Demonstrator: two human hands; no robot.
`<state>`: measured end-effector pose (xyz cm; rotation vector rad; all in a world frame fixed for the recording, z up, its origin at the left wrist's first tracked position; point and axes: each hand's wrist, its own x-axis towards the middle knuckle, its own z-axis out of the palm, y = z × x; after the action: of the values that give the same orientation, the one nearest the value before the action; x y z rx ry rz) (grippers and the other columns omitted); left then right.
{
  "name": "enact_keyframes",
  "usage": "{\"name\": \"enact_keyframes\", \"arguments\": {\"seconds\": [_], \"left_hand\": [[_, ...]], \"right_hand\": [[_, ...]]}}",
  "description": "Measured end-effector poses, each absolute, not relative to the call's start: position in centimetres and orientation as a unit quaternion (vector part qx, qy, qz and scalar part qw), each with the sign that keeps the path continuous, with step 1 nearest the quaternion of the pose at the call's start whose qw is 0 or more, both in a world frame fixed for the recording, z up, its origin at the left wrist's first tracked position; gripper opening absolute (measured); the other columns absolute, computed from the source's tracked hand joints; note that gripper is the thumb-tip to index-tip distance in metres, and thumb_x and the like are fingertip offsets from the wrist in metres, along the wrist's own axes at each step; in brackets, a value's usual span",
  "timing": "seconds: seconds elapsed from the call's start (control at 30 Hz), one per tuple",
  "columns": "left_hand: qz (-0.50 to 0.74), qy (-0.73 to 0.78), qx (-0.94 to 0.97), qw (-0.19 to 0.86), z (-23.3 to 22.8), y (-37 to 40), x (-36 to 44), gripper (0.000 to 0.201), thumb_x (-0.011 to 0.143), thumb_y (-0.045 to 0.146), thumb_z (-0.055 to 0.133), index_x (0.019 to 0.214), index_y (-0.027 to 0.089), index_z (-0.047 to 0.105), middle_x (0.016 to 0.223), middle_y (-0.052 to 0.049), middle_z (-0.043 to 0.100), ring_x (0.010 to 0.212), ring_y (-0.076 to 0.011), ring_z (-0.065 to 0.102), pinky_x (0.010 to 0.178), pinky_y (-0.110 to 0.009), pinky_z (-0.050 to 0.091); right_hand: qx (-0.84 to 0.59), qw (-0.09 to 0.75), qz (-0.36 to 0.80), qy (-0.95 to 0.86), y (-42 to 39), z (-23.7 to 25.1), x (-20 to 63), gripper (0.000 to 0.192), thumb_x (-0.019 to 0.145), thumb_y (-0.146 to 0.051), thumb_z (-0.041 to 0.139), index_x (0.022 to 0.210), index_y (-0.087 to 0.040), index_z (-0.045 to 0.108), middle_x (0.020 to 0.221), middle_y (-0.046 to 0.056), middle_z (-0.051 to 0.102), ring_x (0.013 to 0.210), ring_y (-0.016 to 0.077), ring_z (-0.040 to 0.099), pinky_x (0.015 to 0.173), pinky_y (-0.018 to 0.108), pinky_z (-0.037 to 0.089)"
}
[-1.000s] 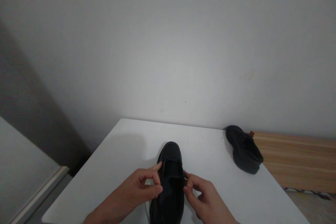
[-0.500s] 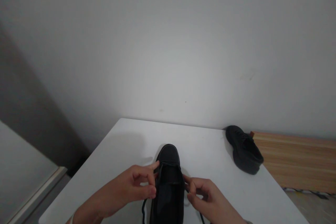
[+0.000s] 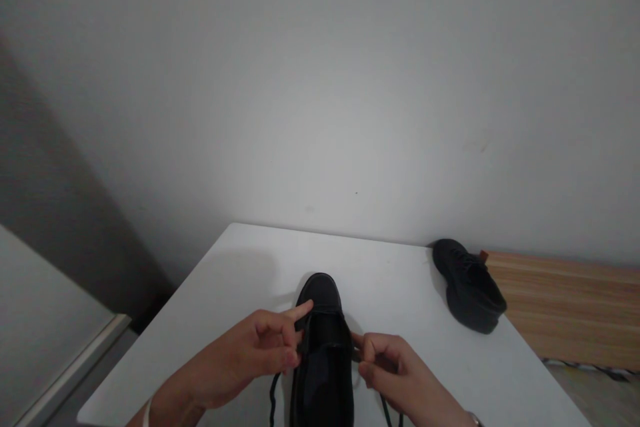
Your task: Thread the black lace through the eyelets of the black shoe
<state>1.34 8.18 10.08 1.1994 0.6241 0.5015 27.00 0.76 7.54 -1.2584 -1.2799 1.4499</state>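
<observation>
A black lace-up shoe (image 3: pixel 320 290) lies on the white table in front of me, toe pointing away and its opening toward me. My left hand (image 3: pixel 265 343) is at the shoe's left side, thumb and forefinger pinched by the edge of the opening. One of its other fingers reaches onto the upper near the toe. A black shoelace (image 3: pixel 273 400) hangs below this hand. On the right side, my right hand (image 3: pixel 387 367) pinches the lace close to the eyelet edge, with dark lace (image 3: pixel 385 408) trailing beneath it. The fingertips partly hide what they grip.
A second black shoe (image 3: pixel 467 287), laced, stands at the right edge of the white table (image 3: pixel 240 260). Beyond that edge is a wood-grain board (image 3: pixel 560 307). A plain wall (image 3: pixel 320 113) rises behind the table. A pale panel edge (image 3: pixel 75 367) is at the lower left.
A finger of my left hand has slid further right across the shoe's upper. My right hand has shifted only slightly at the shoe's side. The view has moved a little.
</observation>
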Motion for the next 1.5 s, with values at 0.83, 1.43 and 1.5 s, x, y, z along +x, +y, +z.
{"name": "enact_keyframes", "arguments": {"seconds": [0.83,1.43,1.5], "left_hand": [[0.323,0.345,0.565,0.677,12.6,8.7,1.5,0.023,0.087,0.041,0.070,0.083,0.019,0.072,0.084,-0.001,0.067,0.077,-0.0132,0.059,0.076,-0.025,0.049],[0.259,0.211,0.665,0.668,14.0,9.9,6.1,0.017,0.086,0.032,0.069,0.086,0.015,0.069,0.087,-0.005,0.068,0.074,-0.0136,0.058,0.068,-0.026,0.045],[0.285,0.199,0.685,0.641,14.3,10.0,6.0,0.021,0.091,0.034,0.063,0.090,0.015,0.073,0.087,-0.005,0.066,0.072,-0.0132,0.057,0.068,-0.026,0.045]], "right_hand": [[-0.557,0.387,0.454,-0.578,2.8,11.0,28.7,0.035,0.090,-0.055,0.059,0.079,-0.022,0.063,0.126,0.013,0.066,0.107,0.0292,0.064,0.084,0.038,0.048],[-0.434,0.499,0.520,-0.541,5.4,12.2,25.1,0.035,0.084,-0.051,0.070,0.104,-0.022,0.067,0.079,0.001,0.063,0.052,0.0097,0.048,0.035,0.018,0.029],[-0.429,0.488,0.528,-0.547,5.9,11.5,24.9,0.035,0.080,-0.047,0.076,0.103,-0.021,0.068,0.070,-0.002,0.060,0.047,0.0080,0.043,0.036,0.018,0.027]]}}
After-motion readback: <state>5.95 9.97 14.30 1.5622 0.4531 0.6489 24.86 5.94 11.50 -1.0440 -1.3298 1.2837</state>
